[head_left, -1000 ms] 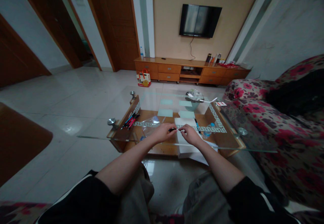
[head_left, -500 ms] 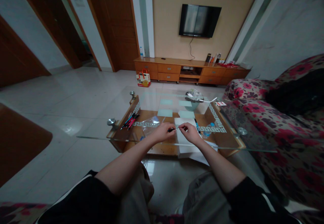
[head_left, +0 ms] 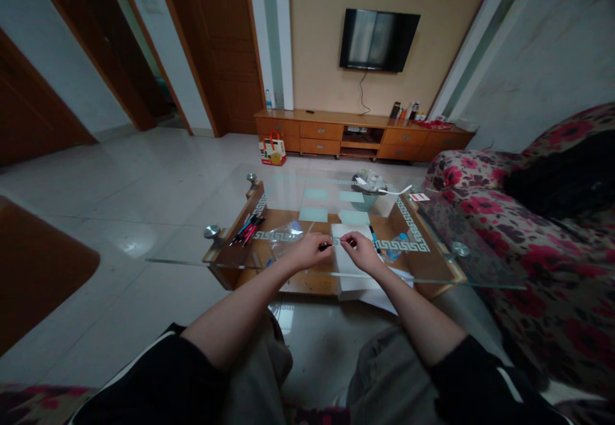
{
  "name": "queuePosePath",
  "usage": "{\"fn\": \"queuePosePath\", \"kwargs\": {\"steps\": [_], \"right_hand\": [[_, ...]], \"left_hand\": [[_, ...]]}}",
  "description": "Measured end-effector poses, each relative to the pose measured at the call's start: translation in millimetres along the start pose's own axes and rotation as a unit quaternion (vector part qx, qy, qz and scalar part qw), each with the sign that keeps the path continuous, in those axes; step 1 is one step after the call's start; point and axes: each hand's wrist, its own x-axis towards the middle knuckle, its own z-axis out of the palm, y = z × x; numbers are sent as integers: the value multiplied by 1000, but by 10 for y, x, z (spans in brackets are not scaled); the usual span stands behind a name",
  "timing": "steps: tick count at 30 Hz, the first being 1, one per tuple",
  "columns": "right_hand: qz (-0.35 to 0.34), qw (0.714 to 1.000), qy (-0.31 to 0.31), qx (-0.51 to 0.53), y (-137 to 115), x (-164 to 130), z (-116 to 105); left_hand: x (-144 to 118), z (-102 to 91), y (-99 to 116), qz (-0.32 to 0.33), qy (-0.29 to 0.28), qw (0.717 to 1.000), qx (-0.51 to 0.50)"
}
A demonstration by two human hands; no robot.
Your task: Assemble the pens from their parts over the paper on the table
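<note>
My left hand (head_left: 311,252) is above the glass table, its fingers closed round a short black pen-like piece (head_left: 325,246) with a thin pale tip pointing right. Facing it, my right hand (head_left: 359,252) has thumb and forefinger pinched; whatever lies between them is too small to make out. A narrow gap separates the fingertips of both hands. Below them is a white stack of paper (head_left: 350,277). A bundle of pens (head_left: 247,229), blue, red and black, lies left of my hands, near a clear plastic bag (head_left: 286,236). A blue-and-black pen (head_left: 373,239) lies on the right.
The glass tabletop (head_left: 283,188) has metal corner fittings and a wooden shelf beneath. A plastic bottle (head_left: 396,249) is at the right, and a lined waste basket (head_left: 366,197) stands beyond. A floral sofa (head_left: 533,271) flanks the right side; a TV cabinet (head_left: 321,131) stands ahead.
My fingertips have drawn slightly apart, the right hand shifting a little to the right. The black piece stays in my left hand.
</note>
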Motion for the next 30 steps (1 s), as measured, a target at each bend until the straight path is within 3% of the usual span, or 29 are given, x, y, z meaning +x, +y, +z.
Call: {"fn": "queuePosePath", "kwargs": {"steps": [19,30], "right_hand": [[24,998,-15,53,-48,16,-2],[18,997,-20,70,-106,10,12]], "left_hand": [[-19,25,-47,-42,3,999,24],[-4,40,-71,-35,1,999,2]]}}
